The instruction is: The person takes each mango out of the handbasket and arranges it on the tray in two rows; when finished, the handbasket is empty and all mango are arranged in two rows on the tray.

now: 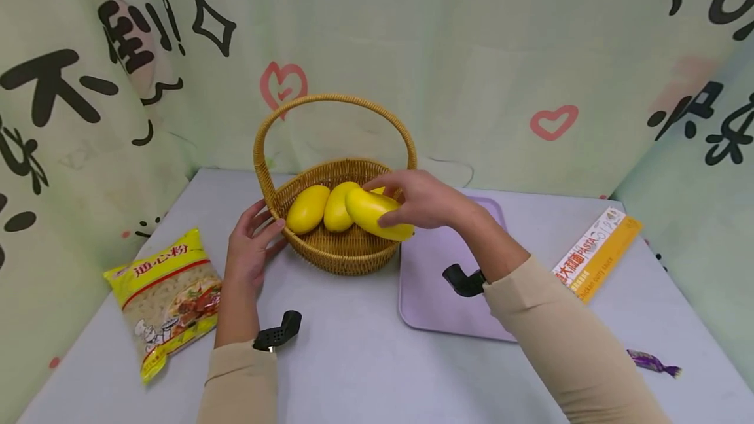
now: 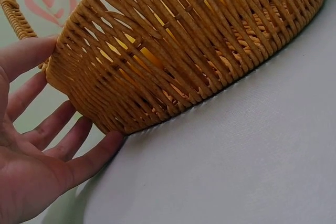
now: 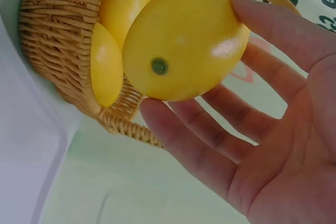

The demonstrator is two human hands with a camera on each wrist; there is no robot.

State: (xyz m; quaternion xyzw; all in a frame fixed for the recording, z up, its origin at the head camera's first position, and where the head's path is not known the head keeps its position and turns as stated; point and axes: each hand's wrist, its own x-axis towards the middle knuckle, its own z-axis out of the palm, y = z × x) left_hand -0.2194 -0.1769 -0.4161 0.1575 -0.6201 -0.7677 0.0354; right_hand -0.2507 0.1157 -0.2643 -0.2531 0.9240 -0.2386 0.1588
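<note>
A brown wicker basket (image 1: 347,264) with a tall arched handle stands on the table. Yellow mangoes lie inside, one on the left (image 1: 307,209), one in the middle (image 1: 338,208); another is mostly hidden behind the held one. My right hand (image 1: 421,198) grips a mango (image 3: 184,40) between thumb and fingers over the basket's right side; its green stem spot shows in the right wrist view. My left hand (image 1: 250,247) touches the basket's left outer side with its fingers spread, thumb by the rim and fingertips on the woven wall (image 2: 157,40).
A lilac tray (image 1: 430,306) lies right of the basket, partly under my right forearm. The yellow bag of pasta (image 1: 171,306) is at the left. Farther right are a pasta box (image 1: 597,254) and a purple wrapped candy (image 1: 654,363). A printed curtain (image 1: 471,70) surrounds the table.
</note>
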